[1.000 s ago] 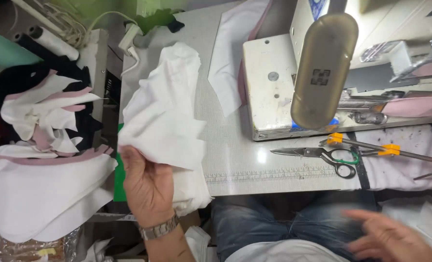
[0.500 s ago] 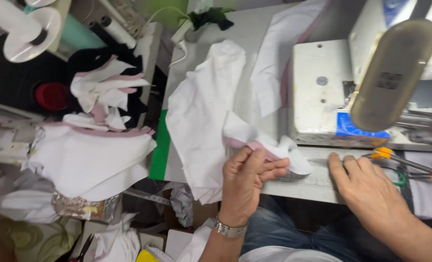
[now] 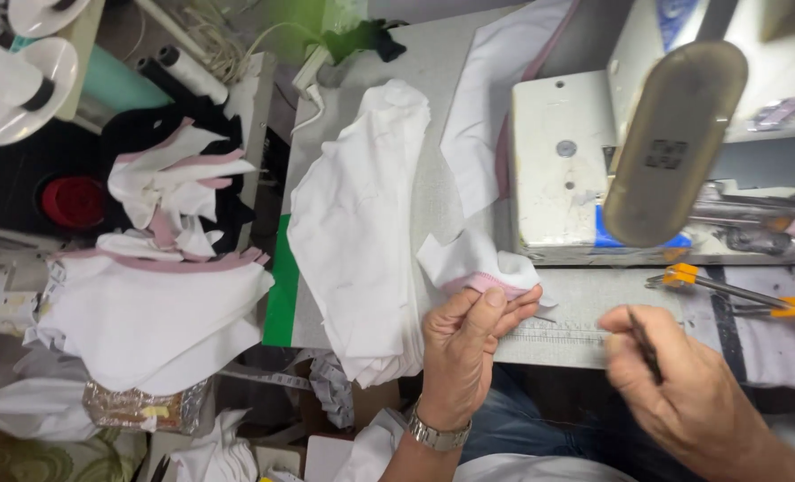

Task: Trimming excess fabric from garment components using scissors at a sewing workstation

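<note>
From the head camera I see my left hand (image 3: 464, 353) pinching a small white piece with pink trim (image 3: 480, 266) at the sewing table's (image 3: 433, 80) front edge, its hem lying across my fingertips (image 3: 513, 305), probably to present the seam. My right hand (image 3: 674, 375) grips a thin dark tool (image 3: 645, 344), fingers closed, just right of it.

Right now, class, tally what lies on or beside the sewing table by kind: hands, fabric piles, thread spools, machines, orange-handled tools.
Hands: 2, left hand and right hand
Fabric piles: 3
Spools: 2
Machine: 1
Orange-handled tools: 2
Total: 10
</note>
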